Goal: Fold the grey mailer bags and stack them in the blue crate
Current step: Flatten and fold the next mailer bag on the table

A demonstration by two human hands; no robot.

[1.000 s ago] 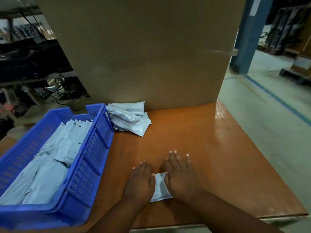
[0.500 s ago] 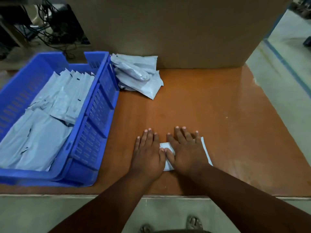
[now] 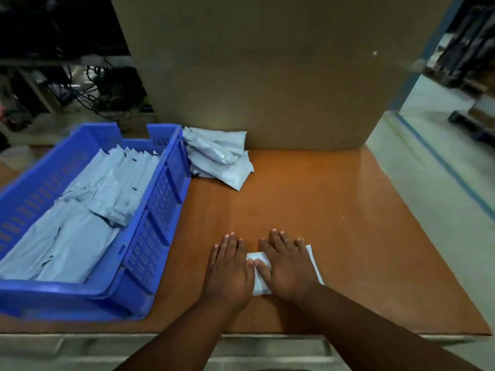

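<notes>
On the left, a blue crate (image 3: 150, 253) is holding folded bags. Right of it, the left hand (image 3: 230, 271) and right hand (image 3: 290, 269) are pressing flat, fingers straight, on a grey mailer bag (image 3: 258, 277) lying on the table (image 3: 348, 223). The slick plastic may be springing open once released.
</notes>
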